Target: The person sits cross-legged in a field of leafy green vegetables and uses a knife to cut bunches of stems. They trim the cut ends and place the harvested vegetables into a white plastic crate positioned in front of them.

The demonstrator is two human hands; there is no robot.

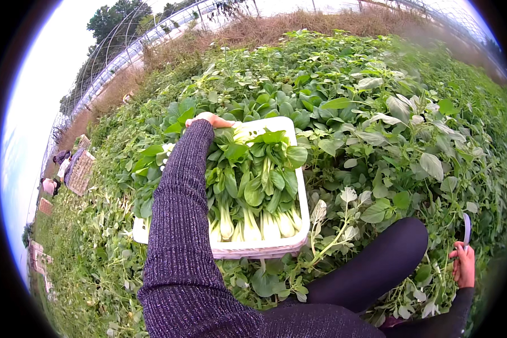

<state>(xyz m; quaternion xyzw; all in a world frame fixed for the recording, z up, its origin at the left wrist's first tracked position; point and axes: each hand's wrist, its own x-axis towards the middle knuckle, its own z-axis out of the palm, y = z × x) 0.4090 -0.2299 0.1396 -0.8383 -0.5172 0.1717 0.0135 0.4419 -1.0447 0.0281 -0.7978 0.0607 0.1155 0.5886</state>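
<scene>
A white plastic crate (303, 203) sits among the plants before me, slightly tilted. Inside it, bok choy heads (253, 190) lie in rows, with pale stalk ends along the near side and green leaves beyond. My left arm stretches across the crate, and my left hand (210, 120) grips its far rim, with some fingers hidden. Out at the far right, my right hand (464, 266) holds a small knife (467, 228) with a slightly curved blade pointing up, apart from the crate.
Leafy weeds (388, 122) grow densely around the crate, with more bok choy (279, 101) behind it. My bent knee (376, 257) is at near right. Stacked crates (80, 171) and people (50, 186) appear at far left, near metal greenhouse hoops (110, 50). Dry grass (270, 31) borders the back.
</scene>
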